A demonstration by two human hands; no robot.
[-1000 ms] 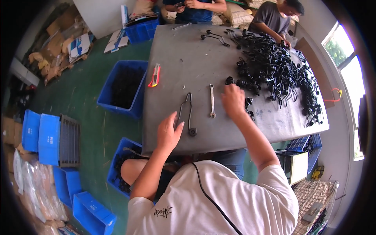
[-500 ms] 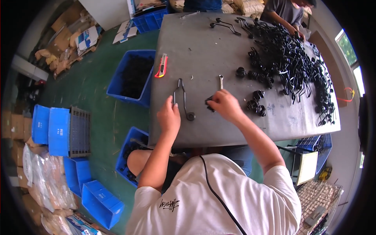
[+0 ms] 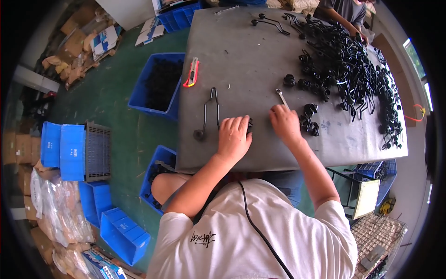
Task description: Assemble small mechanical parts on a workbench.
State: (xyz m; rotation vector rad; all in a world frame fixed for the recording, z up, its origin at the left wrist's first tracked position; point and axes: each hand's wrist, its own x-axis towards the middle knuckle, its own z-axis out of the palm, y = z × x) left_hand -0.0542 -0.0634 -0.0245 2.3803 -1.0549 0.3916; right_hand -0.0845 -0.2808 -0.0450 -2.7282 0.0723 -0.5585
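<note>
A bent black metal rod [image 3: 205, 107] lies on the grey table, its looped end pointing away from me and a round black fitting [image 3: 199, 135] on its left leg. My left hand [image 3: 233, 138] covers the lower end of the right leg, fingers curled together over a small black piece [image 3: 250, 124] that shows at the fingertips. How that piece sits against the rod is hidden. To the right, my right hand [image 3: 285, 124] is closed on the lower part of a small silver wrench [image 3: 280, 97], whose ring end points away from me.
Black fittings [image 3: 310, 120] lie just right of my right hand. A big pile of black rods [image 3: 353, 79] covers the table's right side. A red utility knife [image 3: 191, 72] rests near the left edge. Blue bins [image 3: 134, 100] stand alongside; a person [image 3: 341, 16] works at the far right.
The rod has turned over, its round fitting now on the left leg. My left hand has moved right onto the other leg. My right hand has left the black piece and shifted the wrench right.
</note>
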